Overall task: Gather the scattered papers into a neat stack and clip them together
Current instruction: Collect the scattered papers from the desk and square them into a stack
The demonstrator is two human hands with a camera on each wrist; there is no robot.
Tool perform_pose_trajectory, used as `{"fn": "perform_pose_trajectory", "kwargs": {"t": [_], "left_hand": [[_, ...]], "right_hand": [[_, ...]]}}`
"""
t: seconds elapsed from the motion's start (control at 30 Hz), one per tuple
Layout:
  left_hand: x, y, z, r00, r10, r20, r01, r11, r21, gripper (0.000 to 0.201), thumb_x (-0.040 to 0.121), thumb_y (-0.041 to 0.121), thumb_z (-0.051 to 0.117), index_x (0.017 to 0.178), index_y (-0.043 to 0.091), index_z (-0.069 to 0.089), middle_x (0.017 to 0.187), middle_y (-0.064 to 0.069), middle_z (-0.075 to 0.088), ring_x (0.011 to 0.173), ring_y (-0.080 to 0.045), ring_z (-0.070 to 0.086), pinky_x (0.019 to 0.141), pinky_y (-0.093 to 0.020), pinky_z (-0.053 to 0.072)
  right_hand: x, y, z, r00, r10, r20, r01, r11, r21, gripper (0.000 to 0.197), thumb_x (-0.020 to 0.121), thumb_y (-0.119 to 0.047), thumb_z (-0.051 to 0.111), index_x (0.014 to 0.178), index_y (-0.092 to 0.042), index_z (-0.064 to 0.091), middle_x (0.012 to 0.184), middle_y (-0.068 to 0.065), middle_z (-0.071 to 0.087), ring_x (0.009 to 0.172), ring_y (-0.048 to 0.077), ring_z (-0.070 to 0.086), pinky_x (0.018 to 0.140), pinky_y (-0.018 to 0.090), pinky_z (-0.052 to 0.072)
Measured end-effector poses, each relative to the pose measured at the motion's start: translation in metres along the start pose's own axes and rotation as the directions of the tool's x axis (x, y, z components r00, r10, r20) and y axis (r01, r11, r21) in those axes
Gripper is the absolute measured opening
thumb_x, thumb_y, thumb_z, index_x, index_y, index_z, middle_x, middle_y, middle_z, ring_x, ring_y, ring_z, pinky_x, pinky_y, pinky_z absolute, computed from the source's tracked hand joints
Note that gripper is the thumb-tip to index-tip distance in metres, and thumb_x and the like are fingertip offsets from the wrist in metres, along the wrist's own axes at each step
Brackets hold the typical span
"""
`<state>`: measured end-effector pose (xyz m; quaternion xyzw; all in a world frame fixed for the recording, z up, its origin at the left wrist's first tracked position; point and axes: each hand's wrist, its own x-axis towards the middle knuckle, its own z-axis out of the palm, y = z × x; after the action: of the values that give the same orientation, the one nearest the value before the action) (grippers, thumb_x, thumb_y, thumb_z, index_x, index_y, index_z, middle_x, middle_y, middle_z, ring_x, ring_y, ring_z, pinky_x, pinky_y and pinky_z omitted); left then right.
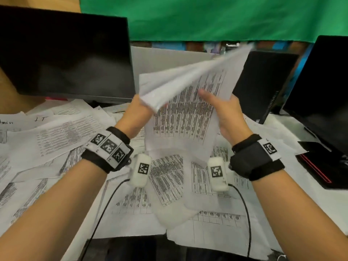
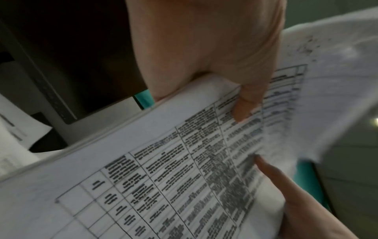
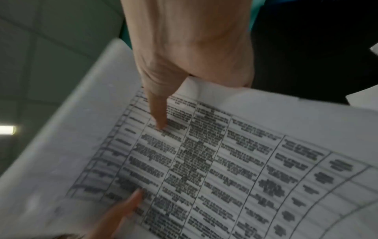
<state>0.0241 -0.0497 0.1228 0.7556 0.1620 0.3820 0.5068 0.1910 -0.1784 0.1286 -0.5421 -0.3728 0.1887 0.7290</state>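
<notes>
Papers, white printed sheets covered in black tables, are sitting as a loose handful raised above the desk between both hands. The left hand is gripping the sheaf at its left edge, its thumb pressing onto the printed face with the other fingers hidden behind. The right hand is clamping the right side, its thumb lying across a table row. The handful is fanning open at the top, its corners well out of line.

Beneath the forearms, many more scattered white printed sheets are lying overlapped across the desk. A dark monitor is standing behind on the left, and another black screen on the right.

The gathering step looks to be under way and far from finished. Next, the handful probably needs its edges squaring, likely by tapping on the desk, before more sheets are added. No clip is showing in any view.
</notes>
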Motion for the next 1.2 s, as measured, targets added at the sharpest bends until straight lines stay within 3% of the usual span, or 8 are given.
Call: {"fn": "perform_pose_trajectory", "kwargs": {"t": [0.2,0.37,0.5,0.67,0.73,0.83,0.93,1.2], "left_hand": [[0.003,0.022,0.009,0.978,0.150,-0.144,-0.156,0.987,-0.030,0.023,0.091,0.014,0.060,0.104,0.033,0.056,0.103,0.013,0.062,0.098,-0.002,0.060,0.089,-0.020,0.049],[-0.024,-0.038,-0.002,0.913,-0.366,0.179,0.334,0.924,0.187,0.051,0.089,0.022,0.062,0.136,0.023,0.042,0.136,0.003,0.051,0.123,-0.013,0.048,0.112,-0.039,0.032],[-0.029,-0.067,0.010,0.847,-0.486,0.214,0.405,0.852,0.331,0.053,0.087,0.032,0.064,0.134,0.020,0.042,0.129,0.013,0.046,0.116,-0.009,0.045,0.105,-0.031,0.031],[-0.011,-0.089,0.006,0.862,-0.504,0.044,0.505,0.863,-0.015,0.062,0.064,0.038,0.084,0.117,0.015,0.062,0.108,-0.001,0.071,0.102,-0.022,0.067,0.096,-0.047,0.049],[-0.016,-0.111,0.002,0.794,-0.602,0.085,0.606,0.795,-0.021,0.067,0.054,0.040,0.088,0.113,0.018,0.065,0.108,-0.001,0.072,0.104,-0.024,0.066,0.097,-0.051,0.047],[-0.034,-0.126,0.006,0.689,-0.722,0.059,0.715,0.691,0.108,0.050,0.072,0.030,0.079,0.117,0.016,0.062,0.117,0.003,0.065,0.114,-0.023,0.056,0.105,-0.049,0.037],[-0.046,-0.134,0.011,0.635,-0.773,0.005,0.761,0.626,0.171,0.058,0.081,0.030,0.073,0.130,0.009,0.051,0.129,-0.004,0.057,0.122,-0.027,0.049,0.103,-0.041,0.035],[-0.050,-0.144,0.020,0.711,-0.696,-0.098,0.703,0.702,0.111,0.042,0.093,0.023,0.058,0.128,0.001,0.052,0.118,-0.010,0.061,0.105,-0.026,0.055,0.092,-0.033,0.042]], "right_hand": [[0.001,-0.013,0.009,0.991,-0.132,-0.001,0.132,0.991,0.027,0.029,0.085,-0.010,0.074,0.111,-0.022,0.067,0.116,0.003,0.072,0.111,0.017,0.067,0.100,0.038,0.052],[-0.022,0.060,-0.021,0.919,0.351,0.180,-0.322,0.931,-0.172,0.059,0.067,-0.036,0.086,0.120,-0.029,0.061,0.119,-0.007,0.070,0.116,0.013,0.063,0.108,0.043,0.044],[-0.021,0.118,-0.032,0.884,0.460,0.087,-0.437,0.878,-0.195,0.108,0.048,-0.058,0.093,0.139,-0.022,0.046,0.131,-0.004,0.064,0.124,0.022,0.059,0.108,0.054,0.042],[-0.013,0.077,-0.028,0.958,0.283,-0.053,-0.287,0.916,-0.282,0.023,0.083,-0.038,0.076,0.095,-0.020,0.069,0.094,-0.001,0.075,0.092,0.018,0.071,0.087,0.038,0.056],[-0.006,0.074,-0.048,0.952,0.292,-0.094,-0.290,0.760,-0.581,0.038,0.094,-0.052,0.055,0.086,-0.016,0.063,0.081,-0.001,0.067,0.081,0.021,0.065,0.078,0.035,0.053],[-0.006,0.087,-0.083,0.837,0.466,-0.286,-0.406,0.180,-0.896,0.079,0.091,-0.068,0.045,0.138,-0.005,0.046,0.135,0.014,0.056,0.122,0.034,0.055,0.101,0.040,0.044],[-0.017,0.095,-0.100,0.715,0.629,-0.305,-0.271,-0.153,-0.950,0.077,0.090,-0.061,0.055,0.140,-0.004,0.046,0.144,0.014,0.050,0.130,0.032,0.050,0.106,0.036,0.041],[0.000,0.094,-0.067,0.812,0.553,-0.189,-0.149,-0.117,-0.982,0.026,0.094,-0.002,0.052,0.117,0.005,0.062,0.122,0.018,0.065,0.111,0.032,0.064,0.085,0.032,0.051]]}}
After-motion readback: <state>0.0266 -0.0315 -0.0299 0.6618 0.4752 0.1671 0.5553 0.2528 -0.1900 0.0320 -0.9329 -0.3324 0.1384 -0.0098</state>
